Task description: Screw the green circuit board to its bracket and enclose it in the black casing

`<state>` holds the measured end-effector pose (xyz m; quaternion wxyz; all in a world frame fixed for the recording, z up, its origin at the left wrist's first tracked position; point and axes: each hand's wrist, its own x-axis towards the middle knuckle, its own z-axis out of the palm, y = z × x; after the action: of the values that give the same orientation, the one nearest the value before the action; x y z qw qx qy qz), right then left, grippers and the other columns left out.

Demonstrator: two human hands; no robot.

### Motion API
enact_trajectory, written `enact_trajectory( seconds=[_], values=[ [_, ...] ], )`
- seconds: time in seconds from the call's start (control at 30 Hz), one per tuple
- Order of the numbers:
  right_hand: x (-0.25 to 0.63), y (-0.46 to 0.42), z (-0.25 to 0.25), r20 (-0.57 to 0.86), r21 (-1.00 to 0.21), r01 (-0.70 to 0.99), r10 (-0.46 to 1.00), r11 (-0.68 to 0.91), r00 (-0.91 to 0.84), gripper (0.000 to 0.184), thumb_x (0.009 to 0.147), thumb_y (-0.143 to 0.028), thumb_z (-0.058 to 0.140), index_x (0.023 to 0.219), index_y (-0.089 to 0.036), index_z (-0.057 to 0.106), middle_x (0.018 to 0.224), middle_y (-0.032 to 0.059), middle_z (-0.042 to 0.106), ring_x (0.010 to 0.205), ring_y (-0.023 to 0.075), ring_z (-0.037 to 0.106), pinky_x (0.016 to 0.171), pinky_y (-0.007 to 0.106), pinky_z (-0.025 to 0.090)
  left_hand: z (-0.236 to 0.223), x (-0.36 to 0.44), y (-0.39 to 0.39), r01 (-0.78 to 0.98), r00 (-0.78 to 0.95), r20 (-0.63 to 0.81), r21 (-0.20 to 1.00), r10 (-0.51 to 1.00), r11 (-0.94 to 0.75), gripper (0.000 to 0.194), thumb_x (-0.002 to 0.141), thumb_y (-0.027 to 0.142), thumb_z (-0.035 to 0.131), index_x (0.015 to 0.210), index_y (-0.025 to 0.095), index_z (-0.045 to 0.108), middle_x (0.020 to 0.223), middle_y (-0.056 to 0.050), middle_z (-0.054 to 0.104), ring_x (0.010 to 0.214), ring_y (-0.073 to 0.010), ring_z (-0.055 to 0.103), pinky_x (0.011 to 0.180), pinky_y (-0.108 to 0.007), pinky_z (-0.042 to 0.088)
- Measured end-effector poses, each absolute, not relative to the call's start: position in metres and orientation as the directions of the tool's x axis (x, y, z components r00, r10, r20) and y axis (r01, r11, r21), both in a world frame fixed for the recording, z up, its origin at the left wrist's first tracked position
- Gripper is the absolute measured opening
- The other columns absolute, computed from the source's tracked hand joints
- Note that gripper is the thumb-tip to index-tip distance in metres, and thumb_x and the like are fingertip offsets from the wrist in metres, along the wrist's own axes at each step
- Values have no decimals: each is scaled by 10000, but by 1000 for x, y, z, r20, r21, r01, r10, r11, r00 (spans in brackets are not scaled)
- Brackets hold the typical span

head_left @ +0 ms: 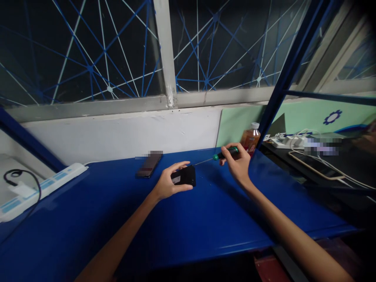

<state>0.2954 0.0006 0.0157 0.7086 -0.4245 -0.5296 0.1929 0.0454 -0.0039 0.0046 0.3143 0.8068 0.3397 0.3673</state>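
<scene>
My left hand (167,183) grips a small black box-shaped device (188,176) with a pale label, thumb along its near edge and fingers along the far one. In my right hand (238,162) is a screwdriver (225,153) with a green and black handle. Its thin metal shaft points left, and the tip is at the device's upper right corner; whether it sits in a screw is too small to tell. Tiny specks, perhaps screws, lie on the blue table (205,219) just right of the device.
A dark phone (149,164) lies behind my left hand. At the left is a white power strip (44,192) with a black cable. A drink bottle (252,137) stands behind my right hand. Another phone (315,166) and white cables lie on the dark desk at right, beyond a blue post (289,66).
</scene>
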Motion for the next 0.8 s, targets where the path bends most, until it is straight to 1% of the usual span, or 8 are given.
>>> enact_trajectory(
  seconds=[0.23,0.3,0.37,0.47,0.53,0.67,0.73,0.8],
  values=[
    [297,-2,15,587,-810,215,740,546,329,230,810,-405,621,866,-203,525,548,-36,562,430,127,584,442,257,486,4,46,-5,317,498,394,746,772,-585,648,691,333,749,1292,235,526,1195,-103,614,1116,-297,565,937,-485,482],
    [300,-2,14,579,-815,166,768,555,274,227,824,-396,599,919,-204,522,597,-26,590,466,134,605,465,265,505,5,46,-4,323,494,395,744,774,-585,648,689,340,754,1288,235,529,1194,-103,612,1112,-291,567,930,-472,486],
    [302,-1,13,567,-822,73,798,565,205,235,834,-384,579,972,-206,512,708,2,630,531,151,636,470,275,518,5,46,-4,335,491,398,735,775,-590,641,682,350,764,1273,242,542,1192,-98,611,1105,-282,569,933,-461,481],
    [303,3,10,542,-834,-29,828,551,145,264,821,-385,588,995,-205,502,808,32,648,585,174,660,449,285,524,3,44,-1,359,487,401,718,776,-596,644,667,365,781,1259,248,554,1179,-92,613,1089,-272,576,941,-451,472],
    [302,6,8,514,-852,-32,846,523,144,293,801,-394,621,991,-206,501,744,13,642,543,173,652,439,285,521,1,42,1,372,488,399,709,776,-598,661,656,374,790,1259,244,553,1172,-97,617,1082,-276,580,945,-457,466],
    [304,12,2,442,-897,40,889,441,122,295,773,-418,670,918,-204,527,504,-58,557,410,155,596,414,260,484,-6,39,6,416,499,380,683,779,-600,694,635,390,801,1265,251,546,1153,-103,629,1078,-287,583,949,-491,454],
    [307,17,-3,389,-921,69,918,384,80,290,782,-449,652,862,-195,537,473,-55,550,371,147,572,383,245,452,-9,38,8,437,498,375,670,782,-600,700,630,399,802,1266,254,546,1141,-104,635,1067,-286,590,945,-499,453],
    [310,22,-10,331,-943,56,942,329,50,309,791,-477,626,868,-196,523,466,-55,554,353,147,559,365,243,440,-11,37,9,449,497,374,661,783,-601,706,625,404,805,1264,253,546,1135,-105,639,1062,-284,595,945,-498,452]
  ],
)
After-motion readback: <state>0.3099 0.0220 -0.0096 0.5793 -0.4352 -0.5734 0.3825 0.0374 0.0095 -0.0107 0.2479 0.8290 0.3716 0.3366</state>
